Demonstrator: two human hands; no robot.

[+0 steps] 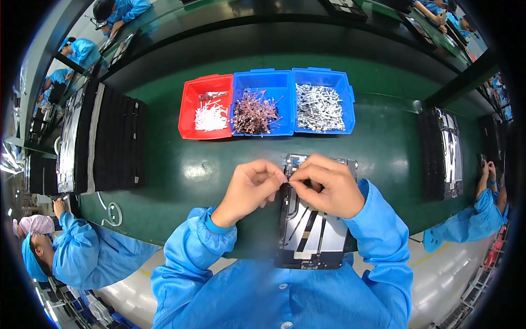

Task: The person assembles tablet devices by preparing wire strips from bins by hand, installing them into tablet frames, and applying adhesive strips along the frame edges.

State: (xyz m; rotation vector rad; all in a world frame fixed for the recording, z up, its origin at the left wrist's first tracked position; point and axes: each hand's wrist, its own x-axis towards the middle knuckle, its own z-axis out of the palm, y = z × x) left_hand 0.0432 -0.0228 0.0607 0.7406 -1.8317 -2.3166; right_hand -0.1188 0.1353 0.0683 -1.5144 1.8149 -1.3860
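An opened tablet lies upright on the green bench in front of me, its white inner panel, black flex strips and dark frame showing. Over its upper left part, my left hand and my right hand meet fingertip to fingertip. Both are closed in a pinch. Something tiny and pale shows between the fingertips, too small to name. Which hand has the firmer hold on it I cannot tell. My right hand covers part of the tablet's upper half.
Beyond my hands stand a red bin of small white pieces, a blue bin of thin reddish-brown wired parts and another blue bin of silvery parts. Black padded stacks rise at left, with more tablets at right. Co-workers sit on both sides.
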